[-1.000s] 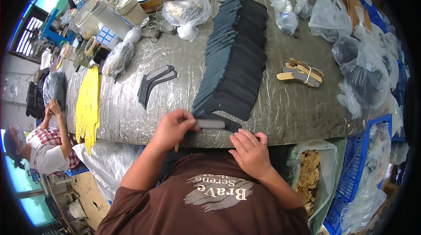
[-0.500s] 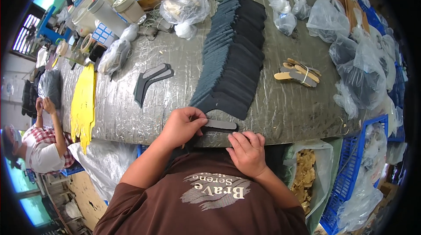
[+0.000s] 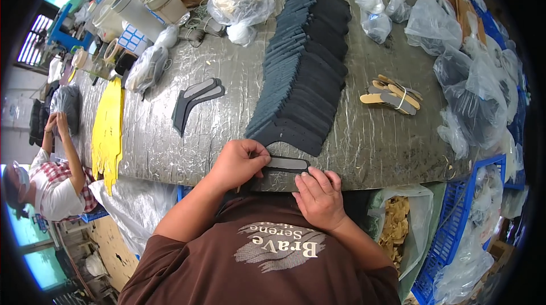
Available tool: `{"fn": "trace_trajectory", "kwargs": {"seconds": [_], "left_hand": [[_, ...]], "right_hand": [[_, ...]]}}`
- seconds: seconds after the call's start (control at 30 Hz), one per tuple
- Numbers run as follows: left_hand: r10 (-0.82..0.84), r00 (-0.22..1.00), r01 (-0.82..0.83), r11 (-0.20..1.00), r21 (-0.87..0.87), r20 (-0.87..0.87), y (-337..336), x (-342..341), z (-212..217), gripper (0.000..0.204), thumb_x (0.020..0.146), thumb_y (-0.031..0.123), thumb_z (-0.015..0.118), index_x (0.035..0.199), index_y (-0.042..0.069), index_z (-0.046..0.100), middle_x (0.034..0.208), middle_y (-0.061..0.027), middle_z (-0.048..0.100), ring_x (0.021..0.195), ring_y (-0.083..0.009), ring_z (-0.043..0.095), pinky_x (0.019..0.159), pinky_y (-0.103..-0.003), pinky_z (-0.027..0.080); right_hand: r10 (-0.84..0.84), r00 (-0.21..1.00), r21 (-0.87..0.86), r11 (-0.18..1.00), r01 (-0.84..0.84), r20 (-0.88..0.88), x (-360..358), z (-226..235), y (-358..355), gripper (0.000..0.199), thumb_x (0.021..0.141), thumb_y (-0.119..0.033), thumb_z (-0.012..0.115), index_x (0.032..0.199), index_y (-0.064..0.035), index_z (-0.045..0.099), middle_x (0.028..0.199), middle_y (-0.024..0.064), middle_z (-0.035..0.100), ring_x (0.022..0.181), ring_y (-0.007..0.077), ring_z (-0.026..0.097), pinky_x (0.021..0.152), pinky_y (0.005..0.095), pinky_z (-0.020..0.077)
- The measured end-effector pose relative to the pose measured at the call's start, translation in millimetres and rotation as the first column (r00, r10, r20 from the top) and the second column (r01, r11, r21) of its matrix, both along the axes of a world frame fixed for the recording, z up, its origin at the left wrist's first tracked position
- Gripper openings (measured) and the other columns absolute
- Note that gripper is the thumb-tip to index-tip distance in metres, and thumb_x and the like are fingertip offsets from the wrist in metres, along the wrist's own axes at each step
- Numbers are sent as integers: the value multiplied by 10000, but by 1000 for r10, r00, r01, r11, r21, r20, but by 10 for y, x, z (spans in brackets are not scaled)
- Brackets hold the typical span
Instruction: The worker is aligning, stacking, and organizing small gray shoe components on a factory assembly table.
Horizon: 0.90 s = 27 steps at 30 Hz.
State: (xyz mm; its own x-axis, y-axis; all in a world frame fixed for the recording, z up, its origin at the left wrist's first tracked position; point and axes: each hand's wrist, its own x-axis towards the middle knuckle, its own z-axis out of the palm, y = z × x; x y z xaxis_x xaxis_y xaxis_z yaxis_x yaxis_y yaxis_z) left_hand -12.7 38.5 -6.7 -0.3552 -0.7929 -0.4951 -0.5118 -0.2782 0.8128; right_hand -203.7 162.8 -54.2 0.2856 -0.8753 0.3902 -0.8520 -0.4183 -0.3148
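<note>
At the near table edge, a narrow grey strip (image 3: pixel 289 163) lies on a dark fabric piece, whose black margin shows around it. My left hand (image 3: pixel 240 163) pinches the piece's left end between thumb and fingers, hiding that end. At the other end, my right hand (image 3: pixel 319 197) has its bent fingers together, the fingertips on the piece's tip. Just beyond my hands begins a long row of overlapping dark cut pieces (image 3: pixel 318 72), fanned out away from me. To its left lie a few curved dark pieces with a grey strip on top (image 3: pixel 197 99).
Right of the row is a banded bundle of tan and grey strips (image 3: pixel 392 97). Clear plastic bags (image 3: pixel 478 89) line the right side, beside a blue crate (image 3: pixel 455 231). Yellow sheets (image 3: pixel 108 134) lie at left, near another person (image 3: pixel 54 185). Tubs (image 3: pixel 136 15) stand far left.
The grey strip now sits within the dark piece's outline, with black showing above it as well as below. Both hands stay nearly in place. The view has shifted slightly.
</note>
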Motion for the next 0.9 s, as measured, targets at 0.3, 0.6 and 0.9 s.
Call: {"fn": "trace_trajectory", "kwargs": {"seconds": [0.3,0.6,0.9], "left_hand": [[-8,998,10,999,-33,56,28,-12,18,97,803,74,652,812,-22,657,627,-39,617,538,-95,606,484,-237,458],[-104,965,214,842,-495,242,114,-54,-76,103,731,81,679,794,0,670,766,-178,632,705,-338,624,648,-382,497],[-141,965,243,800,-548,222,156,132,-29,84,790,135,629,823,58,618,923,-155,596,804,-368,602,711,-424,486]], "right_hand": [[86,994,35,996,-84,-66,-34,56,-56,288,759,-215,663,990,-44,641,1022,64,592,1179,194,503,914,422,315],[75,985,122,991,-56,-158,-24,82,-92,523,743,-431,663,1186,-167,574,1281,-34,496,1164,143,436,852,419,305],[4,972,140,989,-37,233,-79,249,-198,513,741,-349,664,1146,-47,577,1120,85,592,1095,281,507,922,473,296]]}}
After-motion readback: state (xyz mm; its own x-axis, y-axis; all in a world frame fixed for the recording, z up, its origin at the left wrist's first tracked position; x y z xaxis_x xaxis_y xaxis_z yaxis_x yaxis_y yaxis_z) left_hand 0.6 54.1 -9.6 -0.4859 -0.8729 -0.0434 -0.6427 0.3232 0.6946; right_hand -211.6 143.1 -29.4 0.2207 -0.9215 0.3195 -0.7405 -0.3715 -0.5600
